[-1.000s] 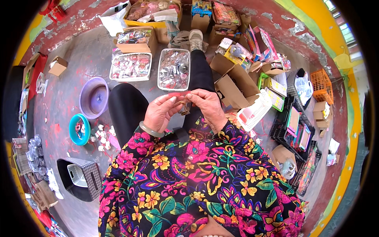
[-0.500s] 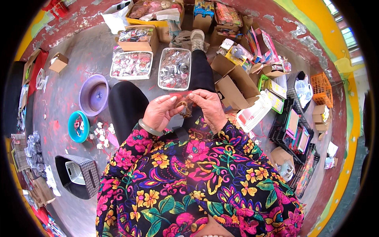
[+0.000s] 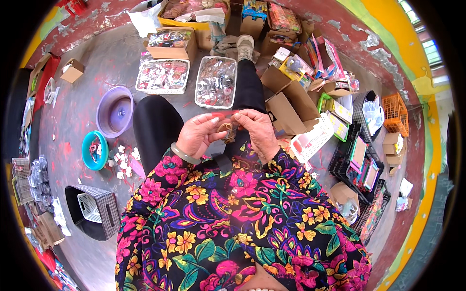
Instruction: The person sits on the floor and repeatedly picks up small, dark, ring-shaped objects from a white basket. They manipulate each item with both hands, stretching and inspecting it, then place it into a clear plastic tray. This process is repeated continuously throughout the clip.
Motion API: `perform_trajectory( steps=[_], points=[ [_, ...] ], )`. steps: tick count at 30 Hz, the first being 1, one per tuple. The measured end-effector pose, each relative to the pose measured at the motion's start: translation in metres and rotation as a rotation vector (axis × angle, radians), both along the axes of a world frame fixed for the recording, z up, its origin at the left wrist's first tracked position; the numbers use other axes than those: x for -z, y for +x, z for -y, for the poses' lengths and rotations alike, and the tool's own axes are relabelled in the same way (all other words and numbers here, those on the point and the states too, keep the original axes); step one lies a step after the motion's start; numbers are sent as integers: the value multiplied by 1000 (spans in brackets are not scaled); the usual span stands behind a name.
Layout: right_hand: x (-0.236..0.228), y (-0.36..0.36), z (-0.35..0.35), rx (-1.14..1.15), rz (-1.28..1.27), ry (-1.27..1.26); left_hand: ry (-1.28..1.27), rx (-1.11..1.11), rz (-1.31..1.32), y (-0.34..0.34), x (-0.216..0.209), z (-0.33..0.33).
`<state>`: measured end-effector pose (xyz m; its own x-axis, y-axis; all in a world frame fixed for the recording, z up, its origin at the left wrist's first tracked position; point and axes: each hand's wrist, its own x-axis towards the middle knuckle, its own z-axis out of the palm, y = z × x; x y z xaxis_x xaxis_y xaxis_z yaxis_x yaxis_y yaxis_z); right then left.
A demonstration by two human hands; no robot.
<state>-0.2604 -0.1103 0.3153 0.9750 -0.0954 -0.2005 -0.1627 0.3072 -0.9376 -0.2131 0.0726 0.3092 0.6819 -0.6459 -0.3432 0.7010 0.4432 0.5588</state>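
Observation:
Above my lap, both hands grip a small clear packet (image 3: 231,136) with a red top strip and a brown loop inside. The fingers and thumb of my left hand (image 3: 196,135) pinch its left upper corner. At the opposite corner, my right hand (image 3: 260,134) pinches the red edge between thumb and fingers. Part of the packet is hidden behind the fingers. Beyond my hands stand two white baskets, the nearer-centre basket (image 3: 214,106) and the left basket (image 3: 160,90), both filled with small clear packets.
Left of my knee sit a purple basin (image 3: 103,119) and a teal basin (image 3: 86,157), beside scattered white pieces (image 3: 124,164). To the right are an open cardboard box (image 3: 293,116), a white perforated tray (image 3: 321,130) and black crates (image 3: 340,167). Filled boxes line the far wall.
The whole view has shifted slightly. My hands keep their pinch on the packet, and its red strip appears a little straighter between them.

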Motion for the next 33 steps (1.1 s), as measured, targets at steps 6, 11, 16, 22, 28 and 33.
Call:
perform_trajectory(
  steps=[6,11,16,22,28,33],
  points=[
    [10,1,4,6,-35,-5,-19,-9,-3,-2,-4,3],
    [-1,10,3,263,311,-636,31,-71,7,-2,1,3],
    [-32,11,-11,74,697,-1095,100,-66,36,-4,-2,10],
    [-28,9,-18,55,737,-1305,146,19,168,-8,-5,12],
    [-27,8,-17,62,762,-1403,268,-5,268,-12,1,18],
    [-29,7,-18,19,767,-1467,283,-26,382,-15,9,19]
  ],
)
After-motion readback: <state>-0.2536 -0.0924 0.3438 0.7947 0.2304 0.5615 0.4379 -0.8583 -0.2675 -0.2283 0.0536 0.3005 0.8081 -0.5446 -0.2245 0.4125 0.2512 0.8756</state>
